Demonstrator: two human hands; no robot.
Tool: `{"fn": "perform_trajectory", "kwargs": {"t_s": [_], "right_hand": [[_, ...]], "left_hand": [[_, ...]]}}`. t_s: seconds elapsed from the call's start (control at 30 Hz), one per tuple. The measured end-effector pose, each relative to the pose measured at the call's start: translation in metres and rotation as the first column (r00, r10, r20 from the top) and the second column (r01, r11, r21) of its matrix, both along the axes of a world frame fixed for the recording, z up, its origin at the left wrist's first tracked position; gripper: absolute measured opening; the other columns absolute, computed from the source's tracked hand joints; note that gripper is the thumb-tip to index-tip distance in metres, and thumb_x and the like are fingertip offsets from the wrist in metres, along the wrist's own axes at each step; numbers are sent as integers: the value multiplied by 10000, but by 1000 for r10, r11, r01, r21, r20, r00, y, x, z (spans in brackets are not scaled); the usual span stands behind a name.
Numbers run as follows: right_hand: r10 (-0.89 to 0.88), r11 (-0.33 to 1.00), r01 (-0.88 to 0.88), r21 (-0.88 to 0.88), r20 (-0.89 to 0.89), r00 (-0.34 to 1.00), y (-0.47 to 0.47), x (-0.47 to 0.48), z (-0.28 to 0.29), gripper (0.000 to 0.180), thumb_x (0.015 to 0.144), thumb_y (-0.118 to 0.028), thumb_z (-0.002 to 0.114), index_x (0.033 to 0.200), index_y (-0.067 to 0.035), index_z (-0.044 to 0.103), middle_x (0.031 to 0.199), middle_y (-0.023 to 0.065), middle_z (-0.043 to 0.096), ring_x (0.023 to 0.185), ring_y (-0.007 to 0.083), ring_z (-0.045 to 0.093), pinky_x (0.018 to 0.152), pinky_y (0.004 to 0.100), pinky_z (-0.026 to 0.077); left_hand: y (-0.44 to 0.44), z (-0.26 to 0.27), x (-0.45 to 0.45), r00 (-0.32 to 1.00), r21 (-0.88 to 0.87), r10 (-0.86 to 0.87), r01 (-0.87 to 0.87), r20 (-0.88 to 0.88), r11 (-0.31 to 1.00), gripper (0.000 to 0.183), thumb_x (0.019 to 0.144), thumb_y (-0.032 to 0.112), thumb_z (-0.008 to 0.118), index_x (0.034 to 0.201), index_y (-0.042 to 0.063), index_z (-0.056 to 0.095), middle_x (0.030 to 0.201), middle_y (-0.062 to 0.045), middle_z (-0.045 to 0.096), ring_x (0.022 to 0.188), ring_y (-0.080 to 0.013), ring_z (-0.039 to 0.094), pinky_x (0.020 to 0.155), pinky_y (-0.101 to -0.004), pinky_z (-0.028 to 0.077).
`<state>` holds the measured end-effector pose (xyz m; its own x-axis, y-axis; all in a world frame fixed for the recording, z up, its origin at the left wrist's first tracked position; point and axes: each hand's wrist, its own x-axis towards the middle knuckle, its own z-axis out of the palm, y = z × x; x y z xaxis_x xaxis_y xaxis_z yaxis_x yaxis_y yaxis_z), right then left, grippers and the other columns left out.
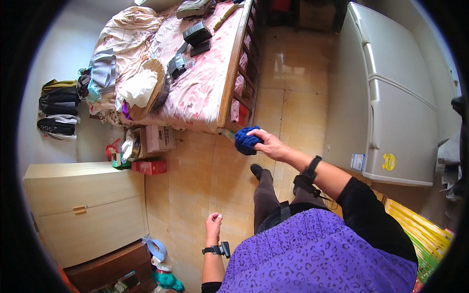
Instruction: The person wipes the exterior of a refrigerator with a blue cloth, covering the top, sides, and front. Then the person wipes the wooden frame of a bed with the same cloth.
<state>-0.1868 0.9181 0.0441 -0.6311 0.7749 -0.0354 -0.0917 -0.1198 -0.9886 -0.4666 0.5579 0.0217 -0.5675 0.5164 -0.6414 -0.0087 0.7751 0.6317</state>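
Note:
My right hand grips a bunched dark blue cloth in front of me, close to the corner of the wooden bed frame. My left hand hangs low at my left side over the tiled floor, its fingers curled in, with nothing seen in it. Black straps with small devices are on both my arms. On the bed's pink patterned sheet lie a round woven board with white cloth on it, a black box and folded clothes.
A grey refrigerator stands to the right. Left are a pale cabinet, a white cardboard box and a red box. Tiled floor runs between them. Clothes hang on the left wall.

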Motion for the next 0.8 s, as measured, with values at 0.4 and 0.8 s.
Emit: {"fn": "perform_trajectory", "kwargs": {"t_s": [0.4,0.8], "right_hand": [[-409,897,431,99,558,722,98,-219,-121,790,780,-386,771,1435,-158,393,1439,266,309,1315,456,369,1093,491,352],[-593,756,570,321,704,390,130,-270,-139,904,648,-181,817,1405,-135,324,1406,249,313,1259,458,382,1048,517,375]], "left_hand": [[188,-43,-167,988,-3,-143,143,61,990,182,902,133,664,1054,40,629,947,-32,648,844,-109,622,711,-224,492],[340,-59,-235,948,68,-271,264,165,962,171,889,111,666,1026,12,646,939,-19,646,872,-104,585,806,-249,479]]}}
